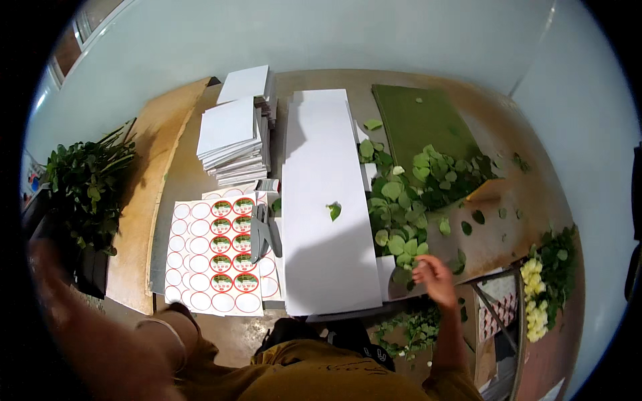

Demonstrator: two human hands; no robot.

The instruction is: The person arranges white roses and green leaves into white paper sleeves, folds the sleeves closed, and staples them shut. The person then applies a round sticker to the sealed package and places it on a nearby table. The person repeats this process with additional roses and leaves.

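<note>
My right hand [436, 279] is at the table's front edge, beside a heap of loose round green leaves [401, 194]. Its fingers are bent together at the near end of the heap; what they hold, if anything, I cannot make out. Large and blurred, my left hand [52, 284] is far to the left, close to a bunch of leafy green stems [87, 180]; its fingers are smeared. Between the hands lies a long stack of white sheets [321, 154], with one small green leaf [334, 211] on the top sheet.
Left of the white stack are sheets of round stickers [231, 257], a grey stapler-like tool [262, 237] and piles of white cards [231, 130]. A green board [421, 120] lies at the back right. Pale yellow flowers [533, 294] stand at the right below the tabletop [515, 224].
</note>
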